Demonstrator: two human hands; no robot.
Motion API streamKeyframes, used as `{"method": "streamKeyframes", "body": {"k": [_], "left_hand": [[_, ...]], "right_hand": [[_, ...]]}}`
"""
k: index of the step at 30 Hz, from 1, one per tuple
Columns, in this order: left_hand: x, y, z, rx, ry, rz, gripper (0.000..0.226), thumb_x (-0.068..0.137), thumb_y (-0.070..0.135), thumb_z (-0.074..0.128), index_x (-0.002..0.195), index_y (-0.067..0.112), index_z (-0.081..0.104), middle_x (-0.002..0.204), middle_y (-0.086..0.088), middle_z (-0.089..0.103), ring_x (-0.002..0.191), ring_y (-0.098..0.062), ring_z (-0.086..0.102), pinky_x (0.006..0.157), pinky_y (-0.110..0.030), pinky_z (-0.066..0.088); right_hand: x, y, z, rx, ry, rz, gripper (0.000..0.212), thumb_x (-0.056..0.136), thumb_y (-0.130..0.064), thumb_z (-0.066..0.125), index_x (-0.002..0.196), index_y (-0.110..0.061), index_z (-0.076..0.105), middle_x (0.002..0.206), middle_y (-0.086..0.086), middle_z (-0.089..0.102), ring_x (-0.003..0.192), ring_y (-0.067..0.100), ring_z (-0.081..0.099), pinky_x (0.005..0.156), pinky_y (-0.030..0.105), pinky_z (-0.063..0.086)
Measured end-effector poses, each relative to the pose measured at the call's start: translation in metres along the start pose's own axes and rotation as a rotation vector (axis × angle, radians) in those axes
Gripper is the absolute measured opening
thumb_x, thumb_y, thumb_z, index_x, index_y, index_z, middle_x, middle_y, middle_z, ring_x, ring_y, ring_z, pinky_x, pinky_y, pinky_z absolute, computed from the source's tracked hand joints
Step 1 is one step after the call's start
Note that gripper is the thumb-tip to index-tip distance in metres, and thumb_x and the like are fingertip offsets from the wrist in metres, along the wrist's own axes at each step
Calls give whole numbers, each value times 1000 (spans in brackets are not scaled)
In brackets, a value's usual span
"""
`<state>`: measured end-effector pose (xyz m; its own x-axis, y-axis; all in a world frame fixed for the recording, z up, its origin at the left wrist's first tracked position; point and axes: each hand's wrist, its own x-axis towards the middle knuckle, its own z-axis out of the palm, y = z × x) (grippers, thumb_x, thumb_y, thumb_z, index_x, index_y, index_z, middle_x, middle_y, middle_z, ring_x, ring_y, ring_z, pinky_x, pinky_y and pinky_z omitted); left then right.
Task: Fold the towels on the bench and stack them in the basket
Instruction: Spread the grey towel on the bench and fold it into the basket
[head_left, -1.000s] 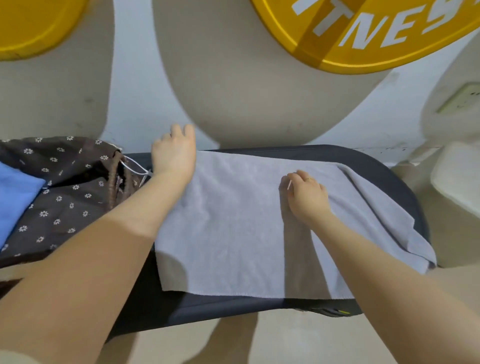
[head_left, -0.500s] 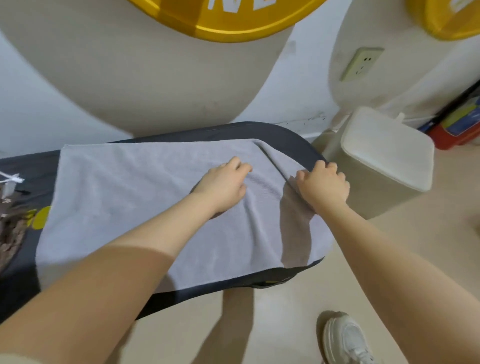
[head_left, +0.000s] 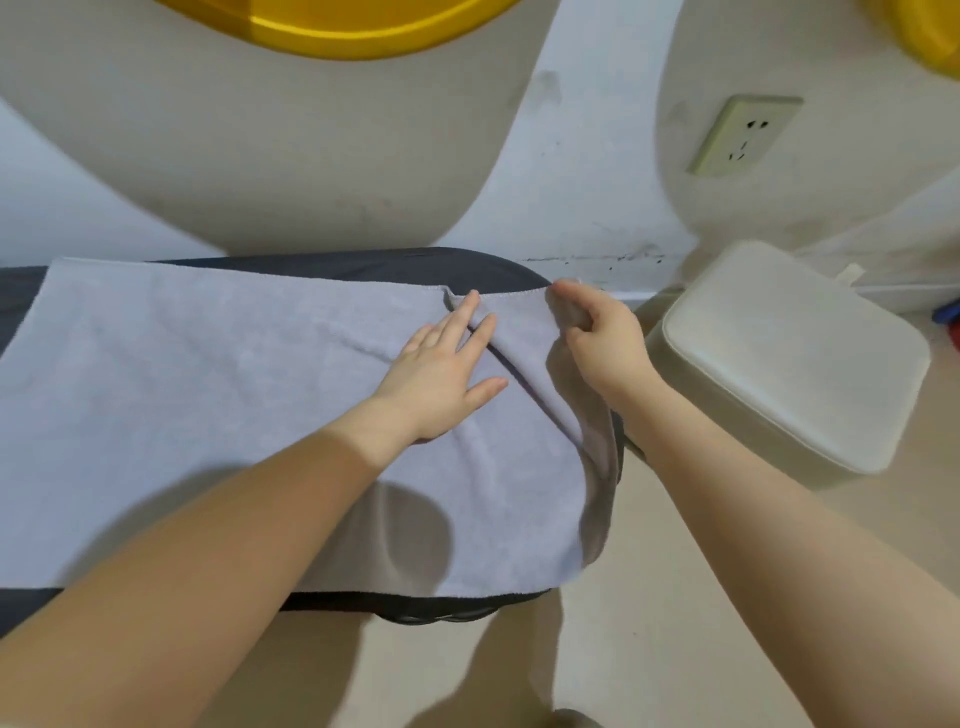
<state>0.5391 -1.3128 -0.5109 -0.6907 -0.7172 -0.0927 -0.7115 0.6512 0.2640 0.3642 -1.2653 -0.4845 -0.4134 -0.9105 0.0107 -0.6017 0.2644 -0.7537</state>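
A pale grey towel (head_left: 208, 405) lies spread over the dark bench (head_left: 395, 262), covering most of its top. My left hand (head_left: 441, 371) rests flat on the towel near its right end, fingers spread. My right hand (head_left: 592, 338) pinches the towel's far right corner at the bench's rounded end and lifts it, so a fold ridge rises between the two hands. The towel's right edge droops over the bench end. The basket is out of view.
A white lidded bin (head_left: 789, 358) stands on the floor just right of the bench. A wall with a power socket (head_left: 743, 135) and yellow round signs (head_left: 337, 26) runs behind the bench. Beige floor (head_left: 597, 649) lies in front.
The view has swung right and the basket has left the frame. Both hands moved along the towel to its right end. My right hand has closed on the far right corner and raised it.
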Motion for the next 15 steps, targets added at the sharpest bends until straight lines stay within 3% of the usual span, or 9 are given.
{"method": "streamKeyframes", "body": {"k": [5,8,10,12,15], "left_hand": [[14,12,1,58,-23,-94,67,95,50,29,148,21,1,157,1,-13,145,-16,-5,117,-34,-3],[26,19,5,110,20,-105,69,95,49,28,148,20,-5,157,3,-9,145,-15,-9,116,-34,-9],[33,22,10,112,16,-111,69,95,49,28,148,20,-5,158,4,-8,145,-16,-9,116,-34,-9],[36,25,16,105,-20,-154,67,95,50,27,148,22,-3,158,3,-8,145,-16,-8,117,-34,-6],[37,29,18,69,-66,-234,65,96,50,25,148,23,-2,157,2,-10,145,-15,-8,117,-33,-5]], "right_hand": [[34,15,-24,-176,-58,-77,61,85,9,37,142,-15,37,152,3,32,142,17,28,111,21,19],[54,29,-32,-453,-192,-78,64,83,9,35,144,-13,32,155,3,26,141,20,26,110,30,27],[66,39,-36,-515,-200,-63,61,82,9,34,140,-10,35,150,7,32,137,25,33,105,34,34],[72,50,-36,-440,-195,-28,59,84,7,36,140,-11,33,148,11,30,134,27,35,99,34,36],[55,62,-35,-194,-231,164,69,93,-10,46,149,-20,7,158,7,8,139,24,28,103,34,33]]}}
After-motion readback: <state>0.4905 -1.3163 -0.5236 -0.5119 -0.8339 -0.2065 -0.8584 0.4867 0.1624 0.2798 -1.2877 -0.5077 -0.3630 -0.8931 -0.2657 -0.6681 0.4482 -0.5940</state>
